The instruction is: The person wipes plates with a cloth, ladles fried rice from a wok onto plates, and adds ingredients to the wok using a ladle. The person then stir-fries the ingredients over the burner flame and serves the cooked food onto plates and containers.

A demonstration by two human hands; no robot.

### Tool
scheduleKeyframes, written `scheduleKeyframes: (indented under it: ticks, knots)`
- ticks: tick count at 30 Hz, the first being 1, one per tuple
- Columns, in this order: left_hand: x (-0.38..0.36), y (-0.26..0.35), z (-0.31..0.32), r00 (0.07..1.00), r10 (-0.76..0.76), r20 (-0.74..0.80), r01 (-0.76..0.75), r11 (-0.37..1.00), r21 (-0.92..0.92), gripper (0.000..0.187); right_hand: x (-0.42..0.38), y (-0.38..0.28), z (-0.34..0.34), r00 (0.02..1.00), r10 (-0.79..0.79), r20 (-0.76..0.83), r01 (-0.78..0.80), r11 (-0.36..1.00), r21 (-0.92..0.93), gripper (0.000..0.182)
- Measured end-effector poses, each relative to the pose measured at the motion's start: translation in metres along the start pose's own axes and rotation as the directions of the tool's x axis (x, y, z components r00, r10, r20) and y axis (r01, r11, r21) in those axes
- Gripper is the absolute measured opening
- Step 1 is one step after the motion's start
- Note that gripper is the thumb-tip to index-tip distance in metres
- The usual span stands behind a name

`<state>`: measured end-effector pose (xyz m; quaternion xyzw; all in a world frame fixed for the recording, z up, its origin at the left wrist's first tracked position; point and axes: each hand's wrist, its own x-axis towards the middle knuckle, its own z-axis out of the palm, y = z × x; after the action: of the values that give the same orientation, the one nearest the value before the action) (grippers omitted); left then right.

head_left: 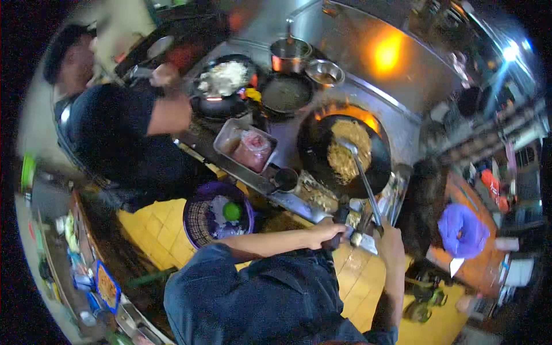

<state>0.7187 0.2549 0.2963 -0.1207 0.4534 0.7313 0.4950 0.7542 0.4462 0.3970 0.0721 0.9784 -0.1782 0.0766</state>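
Observation:
My left hand (329,233) is closed around the dark handle (340,219) of a large black wok (310,150). Noodle-like brown food (359,138) lies in the wok, and flames (359,115) show along its far rim. My right hand (388,237) grips the long metal handle of a ladle (366,183), whose head rests on the food.
At the left a co-worker in dark clothes (115,132) stands by another wok with white food (224,79). Between the woks are a metal tray with a bag (253,150) and a black pan (286,93). A purple basket (190,224) stands below; a purple bag (464,230) lies right.

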Motion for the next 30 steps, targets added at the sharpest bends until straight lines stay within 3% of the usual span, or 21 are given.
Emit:
scheduleKeyframes:
  ticks: [1,2,3,4,5,6,8,10,12,14,16,17,18,20,22,24,25,26,27,28,30]
  knots:
    - [-0.012,0.005,0.009,0.998,-0.063,-0.001,0.063,0.998,0.028,0.015,0.003,0.014,0.016,0.999,0.011,0.038,-0.012,0.999,0.034,0.047]
    - [-0.024,0.030,0.017,0.991,-0.083,-0.105,0.111,0.950,0.291,0.017,0.001,0.014,0.015,0.998,0.059,0.035,-0.061,0.997,0.048,0.047]
    - [-0.001,0.036,0.003,0.992,-0.110,-0.063,0.121,0.970,0.210,0.018,-0.001,0.015,0.012,0.998,-0.050,0.028,0.047,0.993,0.107,0.047]
    - [0.074,0.014,-0.058,0.971,0.185,0.149,-0.235,0.841,0.487,0.019,-0.002,0.015,0.008,0.987,-0.161,0.014,0.157,0.975,0.160,0.046]
    - [0.059,0.051,-0.047,0.999,-0.039,-0.032,0.045,0.969,0.245,0.017,-0.003,0.008,0.006,0.997,-0.048,0.066,0.045,0.998,0.046,0.045]
    - [0.043,0.069,-0.040,0.961,0.160,-0.227,-0.024,0.864,0.503,0.019,-0.005,0.002,0.007,0.991,0.068,0.112,-0.060,0.996,-0.069,0.045]
    - [0.066,0.035,-0.059,0.944,0.146,-0.297,-0.042,0.943,0.330,0.025,-0.006,0.027,0.052,0.992,0.125,0.030,-0.122,0.990,-0.075,0.044]
    - [0.014,0.011,-0.030,0.995,0.097,0.029,-0.101,0.982,0.158,0.025,0.003,0.026,0.057,0.980,0.196,-0.027,-0.197,0.960,-0.200,0.045]
    - [-0.027,0.014,-0.001,0.999,-0.005,-0.039,0.011,0.985,0.174,0.022,-0.006,0.022,0.031,0.972,0.210,-0.107,-0.222,0.968,-0.118,0.046]
    - [0.003,0.015,-0.023,0.998,-0.040,-0.038,0.045,0.988,0.147,0.013,-0.029,0.021,0.009,0.973,0.103,-0.207,-0.090,0.993,0.072,0.047]
    - [0.045,0.022,-0.043,0.981,0.161,-0.110,-0.148,0.981,0.123,0.010,-0.030,0.023,0.011,0.938,0.044,-0.343,0.007,0.989,0.146,0.046]
    - [0.119,-0.009,-0.101,0.960,0.280,0.019,-0.281,0.957,0.075,0.010,-0.026,0.021,0.019,0.921,0.062,-0.385,0.008,0.984,0.177,0.045]
    - [0.116,0.003,-0.098,0.920,0.391,0.030,-0.385,0.885,0.262,0.010,-0.024,0.018,0.030,0.903,0.087,-0.420,0.005,0.977,0.212,0.044]
    - [0.095,0.029,-0.071,0.859,0.497,-0.125,-0.333,0.726,0.601,0.012,0.004,0.017,0.066,0.930,0.217,-0.295,-0.172,0.970,0.170,0.050]
    - [0.134,0.016,-0.094,0.912,0.345,-0.222,-0.300,0.930,0.214,0.015,0.044,0.032,0.116,0.954,0.259,-0.153,-0.247,0.965,0.093,0.058]
    - [0.138,0.023,-0.091,0.979,0.162,-0.125,-0.144,0.980,0.138,0.015,0.066,0.043,0.144,0.971,0.226,-0.076,-0.224,0.974,0.028,0.045]
    - [0.146,0.031,-0.104,0.999,-0.010,-0.033,0.013,0.995,0.095,0.019,0.078,0.049,0.153,0.943,0.333,-0.006,-0.326,0.929,0.175,0.038]
    - [0.151,0.037,-0.103,0.992,-0.120,-0.041,0.122,0.991,0.063,0.014,0.068,0.050,0.141,0.989,0.138,-0.051,-0.131,0.984,0.119,0.036]
    - [0.158,0.043,-0.105,0.980,-0.188,-0.062,0.193,0.977,0.090,0.018,0.059,0.039,0.124,0.953,0.302,-0.037,-0.283,0.923,0.260,0.039]
    - [0.139,0.051,-0.080,0.983,-0.176,-0.052,0.179,0.981,0.073,0.021,0.056,0.047,0.138,0.982,0.179,-0.056,-0.159,0.953,0.258,0.052]
    - [0.123,0.052,-0.042,0.960,-0.017,-0.278,0.074,0.978,0.195,0.037,0.039,0.061,0.159,0.968,0.236,-0.088,-0.143,0.803,0.579,0.057]
